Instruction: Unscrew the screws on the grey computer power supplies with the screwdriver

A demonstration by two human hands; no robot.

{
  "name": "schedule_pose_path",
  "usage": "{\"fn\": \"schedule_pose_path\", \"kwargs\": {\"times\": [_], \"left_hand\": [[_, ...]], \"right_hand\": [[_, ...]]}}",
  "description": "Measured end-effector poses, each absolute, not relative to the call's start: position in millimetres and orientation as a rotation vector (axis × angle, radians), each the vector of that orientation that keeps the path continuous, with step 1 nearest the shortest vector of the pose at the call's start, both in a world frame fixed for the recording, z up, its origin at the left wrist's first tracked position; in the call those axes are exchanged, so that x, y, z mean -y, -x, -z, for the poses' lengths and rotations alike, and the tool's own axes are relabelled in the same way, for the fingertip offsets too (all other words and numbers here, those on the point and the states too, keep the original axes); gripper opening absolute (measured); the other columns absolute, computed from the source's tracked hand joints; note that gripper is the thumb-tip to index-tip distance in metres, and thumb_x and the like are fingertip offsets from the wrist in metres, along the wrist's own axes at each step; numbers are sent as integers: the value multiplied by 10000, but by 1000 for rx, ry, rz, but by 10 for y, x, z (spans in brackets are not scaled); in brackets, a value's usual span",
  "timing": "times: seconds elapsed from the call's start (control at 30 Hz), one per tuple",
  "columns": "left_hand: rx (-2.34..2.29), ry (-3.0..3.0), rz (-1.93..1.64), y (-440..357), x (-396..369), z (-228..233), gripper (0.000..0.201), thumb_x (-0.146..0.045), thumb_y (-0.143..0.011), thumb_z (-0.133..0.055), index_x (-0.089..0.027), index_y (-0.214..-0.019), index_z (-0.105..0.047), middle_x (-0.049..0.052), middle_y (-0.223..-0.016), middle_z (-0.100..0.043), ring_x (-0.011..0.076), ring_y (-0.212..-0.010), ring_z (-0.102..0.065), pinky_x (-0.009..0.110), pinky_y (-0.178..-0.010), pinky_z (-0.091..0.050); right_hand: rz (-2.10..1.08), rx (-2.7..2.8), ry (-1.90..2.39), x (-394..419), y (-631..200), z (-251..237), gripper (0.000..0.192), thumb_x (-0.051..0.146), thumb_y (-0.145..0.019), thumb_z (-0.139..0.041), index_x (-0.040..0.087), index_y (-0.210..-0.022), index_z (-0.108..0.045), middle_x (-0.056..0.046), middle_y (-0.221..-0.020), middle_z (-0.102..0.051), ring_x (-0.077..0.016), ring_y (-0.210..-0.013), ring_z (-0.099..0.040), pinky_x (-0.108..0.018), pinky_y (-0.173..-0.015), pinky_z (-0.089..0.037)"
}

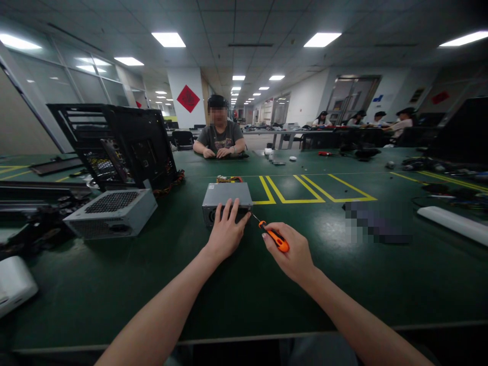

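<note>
A grey metal computer power supply unit (227,191) sits on the green table in front of me. My left hand (227,231) lies against its front face and upper edge, fingers stretched out and spread, thumb towards the right corner. Closed around the handle of an orange and black screwdriver (281,243) is my right hand (292,251). The thin shaft points up and left to the unit's right front corner, beside my left thumb. Whether the tip touches a screw is too small to tell. Coloured wires (229,179) show behind the unit.
Left of me stand a second power supply (110,208) with a mesh grille and an open black computer case (141,142). A white object (15,284) is at the near left edge. Yellow tape (301,189) marks the table. Opposite sits a person (219,133); cables (430,165) lie right.
</note>
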State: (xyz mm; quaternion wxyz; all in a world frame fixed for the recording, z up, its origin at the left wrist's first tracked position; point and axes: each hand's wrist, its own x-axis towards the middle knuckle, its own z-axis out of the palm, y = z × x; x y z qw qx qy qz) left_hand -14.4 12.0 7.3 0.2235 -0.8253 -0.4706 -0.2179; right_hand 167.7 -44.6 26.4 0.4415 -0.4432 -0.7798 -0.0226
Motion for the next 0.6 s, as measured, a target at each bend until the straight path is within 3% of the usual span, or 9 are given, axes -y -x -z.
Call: {"fn": "schedule_pose_path", "kwargs": {"times": [0.3, 0.5, 0.6], "left_hand": [[1303, 2306, 666, 146, -107, -86, 440, -218, -819, -500, -290, -1253, -481, 99, -1443, -275, 310, -1327, -228, 542, -1055, -174], [1291, 2343, 693, 128, -35, -131, 467, -149, -776, -539, -273, -1225, -504, 114, -1451, -233, 316, -1352, -131, 578, -1043, -115], [1211, 2395, 745, 29, 55, -164, 419, -147, -788, -529, -251, -1194, -533, 132, -1410, -290, 306, -1332, -181, 551, -1043, -134]], "right_hand": [[54, 1870, 1038, 458, -1719, -297, 120, 273, -835, -482, 193, -881, -557, -24, -783, -621, -141, -673, -571, -273, -630, -455], [46, 1693, 1165, 567, -2001, -318, 123, 301, -826, -508, 199, -863, -566, -6, -755, -615, -129, -616, -562, -252, -582, -435], [42, 1581, 1266, 702, -2191, -247, 150, 333, -826, -511, 198, -843, -574, 5, -710, -600, -116, -556, -537, -239, -534, -411]]}}
